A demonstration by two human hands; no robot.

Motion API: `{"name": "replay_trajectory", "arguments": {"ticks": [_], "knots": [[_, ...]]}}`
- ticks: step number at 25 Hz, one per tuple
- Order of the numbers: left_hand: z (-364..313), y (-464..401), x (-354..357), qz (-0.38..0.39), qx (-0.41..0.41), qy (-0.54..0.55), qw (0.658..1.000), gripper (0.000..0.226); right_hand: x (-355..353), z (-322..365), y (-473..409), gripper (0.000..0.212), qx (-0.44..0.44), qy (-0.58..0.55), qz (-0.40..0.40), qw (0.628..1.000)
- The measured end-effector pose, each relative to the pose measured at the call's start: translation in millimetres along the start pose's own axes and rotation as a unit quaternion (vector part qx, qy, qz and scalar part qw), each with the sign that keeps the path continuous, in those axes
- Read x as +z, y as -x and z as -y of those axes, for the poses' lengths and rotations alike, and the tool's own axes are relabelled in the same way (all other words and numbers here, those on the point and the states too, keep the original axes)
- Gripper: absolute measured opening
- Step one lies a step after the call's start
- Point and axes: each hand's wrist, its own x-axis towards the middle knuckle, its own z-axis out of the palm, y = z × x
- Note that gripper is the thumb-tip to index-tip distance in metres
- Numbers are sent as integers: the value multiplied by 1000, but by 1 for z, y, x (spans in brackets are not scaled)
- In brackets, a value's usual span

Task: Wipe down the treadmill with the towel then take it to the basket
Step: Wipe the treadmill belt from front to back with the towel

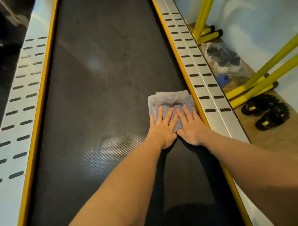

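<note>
We are mid-wipe: our left hand (pixel 163 127) and right hand (pixel 190 126) lie flat and side by side, fingers spread, pressing the folded towel (pixel 171 101) onto the belt (pixel 101 97) rather than gripping it, hard against the belt's right rail (pixel 206 79). By our judgement most of the belt and both rails are left to wipe, and no basket is in view. Beyond the right rail, sandals (pixel 266 111), a bag (pixel 226 58) and yellow legs (pixel 262 77) crowd the floor.
</note>
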Motion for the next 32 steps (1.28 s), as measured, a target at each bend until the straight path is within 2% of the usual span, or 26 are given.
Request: {"name": "replay_trajectory", "arguments": {"ticks": [5, 11, 15, 21, 24, 28, 32], "knots": [[-27, 31, 20, -16, 6, -11, 1000, 75, 19, 3, 50, 85, 8, -15, -14, 1000], [-26, 30, 26, -37, -12, -13, 999, 72, 27, 10, 51, 88, 12, -57, -83, 995], [-25, 29, 29, -79, -6, 3, 997, 70, 28, 11, 54, 78, 19, -39, -124, 991], [-4, 47, 37, -114, 12, -1, 993, 70, 22, 37, 62, 75, 25, -36, -127, 991], [28, 75, 43, -109, 4, -6, 994, 71, 19, 78, 60, 73, 0, -40, -115, 993], [120, 146, 54, -112, -38, -10, 993, 82, 11, 184, 40, 84, -74, -77, -109, 988], [223, 210, 69, -127, -91, -29, 987, 68, 2, 306, 13, 82, -115, -79, -116, 983]]}}
